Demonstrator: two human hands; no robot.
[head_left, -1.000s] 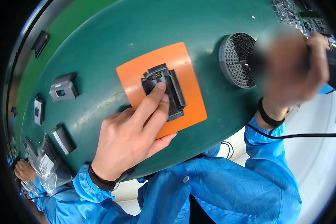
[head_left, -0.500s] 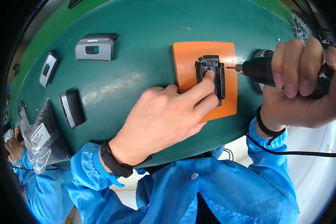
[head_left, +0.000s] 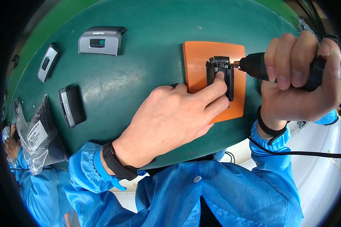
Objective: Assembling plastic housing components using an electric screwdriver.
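Black plastic housing [head_left: 230,79] on the orange pad [head_left: 195,62], pressed from above, not pinched, by fingers of the left hand [head_left: 170,115], with the black screwdriver [head_left: 254,66], clasped in the right hand [head_left: 301,85], newly brought to the housing's upper right edge, so probably at the working point.

This looks like a factory assembly workshop: a green-topped workbench [head_left: 140,66] bears loose gray plastic housings [head_left: 86,46], a labelled clear bag [head_left: 45,142] of dark contents and an orange pad [head_left: 236,96] beneath a black electric screwdriver [head_left: 255,67]. The wearer's blue smock [head_left: 238,189] and wristbands [head_left: 117,162], and a similarly blue-clad co-worker [head_left: 45,193], fit a production line.
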